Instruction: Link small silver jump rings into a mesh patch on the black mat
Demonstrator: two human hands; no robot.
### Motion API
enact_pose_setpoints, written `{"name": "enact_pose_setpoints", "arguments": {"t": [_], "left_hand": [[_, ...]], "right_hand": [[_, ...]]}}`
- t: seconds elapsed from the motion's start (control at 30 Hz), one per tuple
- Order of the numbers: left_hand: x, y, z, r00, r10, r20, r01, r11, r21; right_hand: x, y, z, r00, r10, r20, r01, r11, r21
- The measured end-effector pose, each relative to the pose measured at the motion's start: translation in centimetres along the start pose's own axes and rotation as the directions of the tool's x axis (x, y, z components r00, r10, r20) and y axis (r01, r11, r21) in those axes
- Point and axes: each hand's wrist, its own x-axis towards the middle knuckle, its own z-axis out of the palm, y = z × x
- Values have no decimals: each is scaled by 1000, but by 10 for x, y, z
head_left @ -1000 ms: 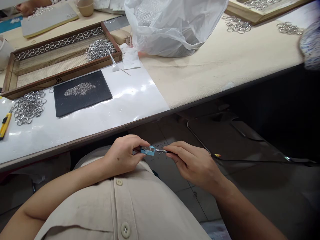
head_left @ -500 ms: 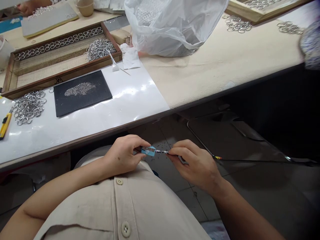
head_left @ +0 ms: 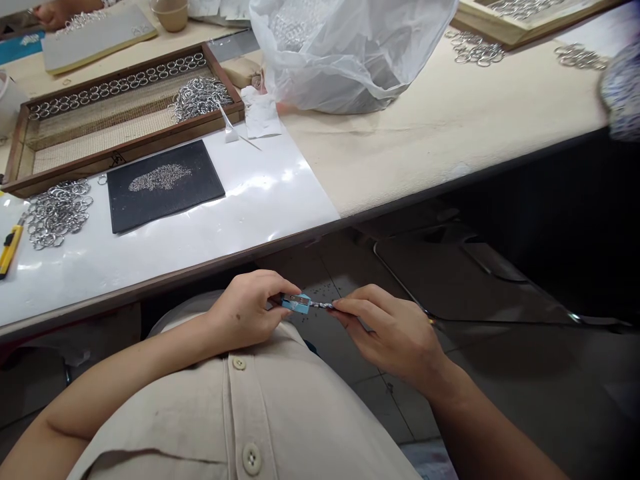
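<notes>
My left hand (head_left: 253, 307) pinches a small light-blue pencil sharpener (head_left: 296, 303) between thumb and fingertips, its metal blade facing up. A thin pencil with a dark and white pattern (head_left: 321, 305) has one end in the sharpener. My right hand (head_left: 387, 327) is closed around the pencil with thumb and fingertips, just right of the sharpener. Most of the pencil's length is hidden behind the right hand. Both hands are in front of my lap, below the table edge. Dark specks lie on the floor beneath the sharpener.
On the table stand a wooden mesh frame (head_left: 120, 143) with metal rings, a black pad (head_left: 117, 210) with tiny beads, a ring pile (head_left: 57, 217) and a yellow cutter (head_left: 10, 250). A plastic bag (head_left: 350, 80) stands behind. Another person's hand (head_left: 50, 15) shows at top left.
My right hand has turned slightly with the pencil, its fingers now a little further left and flatter. My left hand and the sharpener have stayed nearly still.
</notes>
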Motion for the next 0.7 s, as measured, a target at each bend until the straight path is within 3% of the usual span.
{"name": "enact_pose_setpoints", "arguments": {"t": [0.7], "left_hand": [[-1, 0, 0, 999, -31, 29, 30, 999, 21]], "right_hand": [[0, 0, -1, 997, -21, 72, 17, 999, 45]]}}
